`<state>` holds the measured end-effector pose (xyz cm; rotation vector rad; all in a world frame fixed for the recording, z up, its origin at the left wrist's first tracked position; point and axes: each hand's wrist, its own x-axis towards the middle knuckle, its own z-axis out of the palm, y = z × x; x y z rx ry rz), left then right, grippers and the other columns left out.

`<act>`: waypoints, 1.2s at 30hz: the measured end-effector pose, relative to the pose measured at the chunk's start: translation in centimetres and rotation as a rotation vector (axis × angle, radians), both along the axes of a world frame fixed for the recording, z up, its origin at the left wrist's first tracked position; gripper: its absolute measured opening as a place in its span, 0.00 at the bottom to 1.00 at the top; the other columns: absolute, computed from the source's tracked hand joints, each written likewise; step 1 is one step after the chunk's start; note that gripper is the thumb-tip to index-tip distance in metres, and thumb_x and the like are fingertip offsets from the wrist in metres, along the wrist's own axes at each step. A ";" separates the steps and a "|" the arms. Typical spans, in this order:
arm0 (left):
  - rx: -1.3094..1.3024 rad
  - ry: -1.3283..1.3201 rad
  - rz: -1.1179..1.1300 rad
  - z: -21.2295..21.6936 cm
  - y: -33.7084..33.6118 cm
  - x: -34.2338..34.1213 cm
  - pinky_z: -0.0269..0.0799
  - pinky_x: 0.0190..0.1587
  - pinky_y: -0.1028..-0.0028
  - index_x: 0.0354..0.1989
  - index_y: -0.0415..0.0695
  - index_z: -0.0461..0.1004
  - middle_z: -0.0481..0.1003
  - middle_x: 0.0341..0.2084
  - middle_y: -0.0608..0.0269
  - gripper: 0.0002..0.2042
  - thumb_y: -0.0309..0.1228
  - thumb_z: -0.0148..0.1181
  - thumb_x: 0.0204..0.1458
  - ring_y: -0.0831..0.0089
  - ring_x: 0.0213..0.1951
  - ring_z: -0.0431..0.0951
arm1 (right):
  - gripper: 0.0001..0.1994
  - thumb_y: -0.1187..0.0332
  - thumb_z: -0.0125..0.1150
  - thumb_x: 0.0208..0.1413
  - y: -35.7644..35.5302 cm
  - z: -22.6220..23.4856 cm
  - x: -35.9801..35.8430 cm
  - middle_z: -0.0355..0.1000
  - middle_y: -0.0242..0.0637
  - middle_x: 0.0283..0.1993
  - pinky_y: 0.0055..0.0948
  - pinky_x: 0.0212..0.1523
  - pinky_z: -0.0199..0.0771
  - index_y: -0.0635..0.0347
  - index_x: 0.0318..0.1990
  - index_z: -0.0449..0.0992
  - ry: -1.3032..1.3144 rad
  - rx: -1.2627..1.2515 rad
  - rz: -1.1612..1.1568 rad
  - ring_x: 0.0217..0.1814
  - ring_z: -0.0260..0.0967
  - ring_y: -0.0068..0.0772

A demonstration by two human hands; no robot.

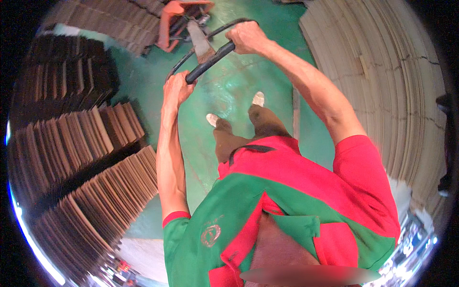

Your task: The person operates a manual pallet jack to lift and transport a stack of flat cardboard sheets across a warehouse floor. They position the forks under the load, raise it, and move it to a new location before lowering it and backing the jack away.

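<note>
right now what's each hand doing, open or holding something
Left hand: closed, holding the left end of the black handle.
Right hand: closed, holding the handle's right end.

Left hand (178, 89) curls around one end of a black, rounded loop handle (211, 62); right hand (246, 37) wraps its other end, the near bar bare between the two sets of fingers. Beyond the fingers: flat grey metal shaft (199, 40), orange-red metal frame (166, 25). Left of left fingers: packed rows of brown cardboard-like sheets (71, 138). Right of right fingers, well apart: pale tan layered sheets (373, 86). Glossy green floor (279, 76) beneath; off-white shoes (258, 99) nearer the body than the fingers.
</note>
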<state>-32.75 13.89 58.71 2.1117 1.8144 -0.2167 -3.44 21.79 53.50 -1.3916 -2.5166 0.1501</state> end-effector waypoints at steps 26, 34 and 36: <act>0.203 0.055 0.125 -4.7 -18.3 20.2 0.76 0.45 0.49 0.39 0.51 0.83 0.83 0.35 0.51 0.11 0.41 0.67 0.51 0.46 0.42 0.82 | 0.05 0.67 0.70 0.44 -14.9 -3.9 18.1 0.82 0.42 0.32 0.47 0.40 0.81 0.54 0.30 0.85 -0.050 -0.077 0.034 0.39 0.83 0.46; 0.228 0.115 0.087 -6.4 -18.2 28.6 0.74 0.44 0.47 0.40 0.47 0.82 0.82 0.34 0.45 0.15 0.43 0.69 0.51 0.41 0.42 0.81 | 0.06 0.64 0.69 0.44 -16.2 -5.7 26.2 0.84 0.34 0.34 0.41 0.38 0.79 0.49 0.31 0.86 -0.033 0.035 -0.033 0.39 0.84 0.38; 0.205 0.152 0.119 -6.8 -19.5 29.6 0.74 0.45 0.47 0.40 0.46 0.82 0.82 0.35 0.45 0.15 0.44 0.69 0.51 0.40 0.42 0.80 | 0.06 0.63 0.69 0.44 -17.8 -6.0 27.5 0.84 0.35 0.33 0.41 0.38 0.79 0.48 0.30 0.86 0.016 0.002 -0.014 0.40 0.84 0.38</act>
